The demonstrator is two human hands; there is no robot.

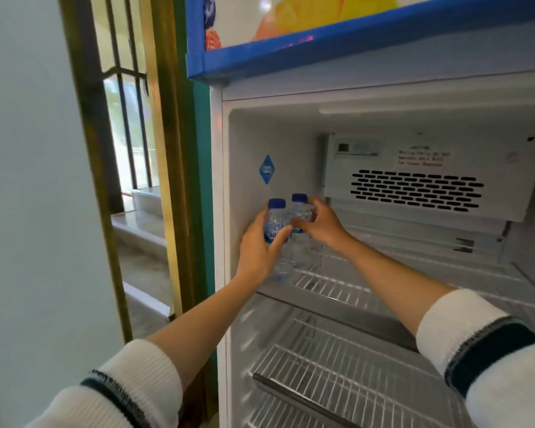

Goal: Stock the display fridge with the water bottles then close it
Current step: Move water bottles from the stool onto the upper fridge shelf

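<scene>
The display fridge [383, 125] stands open in front of me, its door out of view. Two clear water bottles with blue caps stand side by side at the far left of the top wire shelf [368, 288]. My left hand [260, 248] grips the nearer bottle [275, 220] around its label. My right hand [320, 223] holds the further bottle [300, 211] just below its cap. Both bottles are upright and close to the fridge's left wall.
A lower wire shelf [352, 375] lies bare beneath. A white vent panel [420, 186] hangs at the back of the top compartment. Left of the fridge are a green frame [203, 180], a gold-framed barred window [127, 118] and stone steps.
</scene>
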